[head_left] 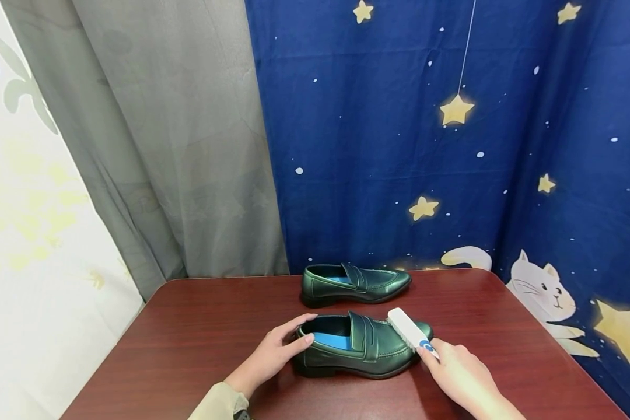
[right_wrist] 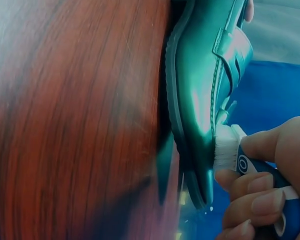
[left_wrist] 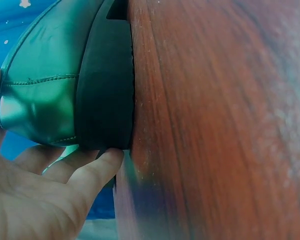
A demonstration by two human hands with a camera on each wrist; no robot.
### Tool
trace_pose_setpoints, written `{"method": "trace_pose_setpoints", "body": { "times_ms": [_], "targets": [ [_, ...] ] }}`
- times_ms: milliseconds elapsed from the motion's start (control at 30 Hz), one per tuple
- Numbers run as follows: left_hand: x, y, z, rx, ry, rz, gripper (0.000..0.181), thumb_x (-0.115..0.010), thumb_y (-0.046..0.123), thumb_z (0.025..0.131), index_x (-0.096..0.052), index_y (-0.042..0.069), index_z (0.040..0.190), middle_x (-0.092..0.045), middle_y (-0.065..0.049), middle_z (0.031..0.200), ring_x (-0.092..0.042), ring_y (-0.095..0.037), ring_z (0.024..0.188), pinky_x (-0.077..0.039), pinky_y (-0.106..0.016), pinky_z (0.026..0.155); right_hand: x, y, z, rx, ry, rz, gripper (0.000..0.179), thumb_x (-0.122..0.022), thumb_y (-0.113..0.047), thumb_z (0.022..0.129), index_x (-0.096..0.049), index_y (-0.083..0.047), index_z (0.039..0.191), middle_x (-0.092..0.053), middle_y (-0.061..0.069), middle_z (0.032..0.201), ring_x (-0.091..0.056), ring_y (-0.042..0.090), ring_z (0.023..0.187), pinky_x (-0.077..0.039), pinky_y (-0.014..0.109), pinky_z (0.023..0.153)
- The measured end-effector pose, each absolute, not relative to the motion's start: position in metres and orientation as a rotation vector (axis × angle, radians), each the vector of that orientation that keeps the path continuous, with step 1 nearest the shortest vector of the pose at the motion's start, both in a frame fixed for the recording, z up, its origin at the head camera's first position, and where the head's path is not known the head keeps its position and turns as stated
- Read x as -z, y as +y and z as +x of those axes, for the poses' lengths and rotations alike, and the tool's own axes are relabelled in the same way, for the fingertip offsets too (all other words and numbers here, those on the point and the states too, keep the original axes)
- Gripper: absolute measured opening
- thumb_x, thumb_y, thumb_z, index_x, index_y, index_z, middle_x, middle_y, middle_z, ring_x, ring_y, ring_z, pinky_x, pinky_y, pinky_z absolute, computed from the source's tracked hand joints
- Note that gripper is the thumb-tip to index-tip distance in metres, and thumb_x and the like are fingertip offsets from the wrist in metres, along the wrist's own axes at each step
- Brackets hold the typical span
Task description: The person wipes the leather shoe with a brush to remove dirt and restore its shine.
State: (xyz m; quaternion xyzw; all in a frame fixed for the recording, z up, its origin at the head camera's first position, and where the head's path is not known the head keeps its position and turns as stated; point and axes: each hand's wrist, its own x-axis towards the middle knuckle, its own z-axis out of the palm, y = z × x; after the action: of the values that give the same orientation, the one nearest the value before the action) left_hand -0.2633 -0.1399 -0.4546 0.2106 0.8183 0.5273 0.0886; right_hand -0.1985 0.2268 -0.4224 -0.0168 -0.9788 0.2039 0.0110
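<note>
A dark green penny loafer [head_left: 391, 353] with a blue insole stands upright on the table, toe to the right. My left hand [head_left: 273, 353] holds it at the heel, thumb at the collar and fingers around the back; in the left wrist view the fingers [left_wrist: 97, 175] touch the black heel block. My right hand [head_left: 464, 373] grips the blue and white handle of a scrub brush [head_left: 406, 328]. The brush's white bristles [right_wrist: 225, 147] rest on the top of the shoe's toe. Behind it stands the matching loafer [head_left: 322, 290], which neither hand touches.
Both shoes stand on a reddish-brown wooden table [head_left: 205, 326] with rounded back corners. A grey curtain [head_left: 189, 146] and a blue curtain [head_left: 388, 146] with stars and a cat hang right behind the table's far edge. A pale patterned cloth [head_left: 37, 245] hangs at the left.
</note>
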Motion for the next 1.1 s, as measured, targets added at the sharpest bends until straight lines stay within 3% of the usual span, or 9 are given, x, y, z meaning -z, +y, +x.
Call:
{"method": "trace_pose_setpoints", "body": {
  "times_ms": [133,433,600,700,933,1100],
  "targets": [
    [0.455,-0.14,-0.264,-1.563,2.439,0.632,0.046,-0.059,0.043,0.101,-0.051,0.037,0.146,-0.047,0.006,0.155,-0.041,-0.024,0.146,-0.041,-0.044,0.111,0.422,0.234,-0.198,-0.621,-3.046,-0.054,0.029,-0.06,-0.043,0.099,-0.066,-0.015,0.092,-0.061,0.0,0.073,-0.057,0.019,0.068,-0.042,0.041,0.057],
    [0.45,-0.139,-0.262,-1.538,2.449,0.594,0.044,-0.059,0.041,0.102,-0.051,0.04,0.145,-0.047,0.005,0.155,-0.041,-0.025,0.146,-0.037,-0.053,0.115,0.421,0.249,-0.197,-0.646,-3.049,-0.108,0.032,-0.059,-0.043,0.099,-0.06,-0.016,0.084,-0.05,0.0,0.066,-0.05,0.018,0.064,-0.036,0.037,0.056],
    [0.443,-0.139,-0.261,-1.517,2.414,0.529,0.054,-0.059,0.045,0.101,-0.041,0.04,0.152,-0.037,-0.008,0.162,-0.037,-0.037,0.147,-0.051,-0.056,0.098,0.419,0.255,-0.199,-0.659,-3.066,-0.125,0.034,-0.058,-0.045,0.1,-0.061,-0.015,0.086,-0.051,0.0,0.067,-0.05,0.018,0.065,-0.036,0.037,0.057],
    [0.439,-0.138,-0.261,-1.492,2.38,0.478,0.06,-0.058,0.046,0.101,-0.036,0.033,0.156,-0.034,-0.015,0.162,-0.038,-0.04,0.145,-0.055,-0.056,0.089,0.419,0.258,-0.2,-0.657,-3.067,-0.13,0.034,-0.057,-0.046,0.1,-0.063,-0.014,0.088,-0.053,-0.001,0.068,-0.052,0.018,0.067,-0.038,0.038,0.058],
    [0.427,-0.132,-0.267,-1.407,2.367,0.341,0.059,-0.059,0.048,0.099,-0.048,0.016,0.148,-0.055,-0.017,0.14,-0.057,-0.031,0.118,-0.06,-0.049,0.073,0.421,0.262,-0.201,-0.667,-3.053,-0.12,0.033,-0.058,-0.044,0.1,-0.065,-0.013,0.092,-0.054,-0.001,0.069,-0.052,0.019,0.067,-0.039,0.038,0.058],
    [0.421,-0.124,-0.27,-1.419,2.325,0.201,0.071,-0.06,0.048,0.099,-0.043,0.003,0.151,-0.042,-0.024,0.149,-0.059,-0.029,0.114,-0.061,-0.044,0.061,0.423,0.264,-0.201,-0.671,-3.049,-0.118,0.034,-0.058,-0.045,0.1,-0.065,-0.012,0.093,-0.055,-0.001,0.07,-0.053,0.019,0.067,-0.039,0.039,0.058]
  ]
}}
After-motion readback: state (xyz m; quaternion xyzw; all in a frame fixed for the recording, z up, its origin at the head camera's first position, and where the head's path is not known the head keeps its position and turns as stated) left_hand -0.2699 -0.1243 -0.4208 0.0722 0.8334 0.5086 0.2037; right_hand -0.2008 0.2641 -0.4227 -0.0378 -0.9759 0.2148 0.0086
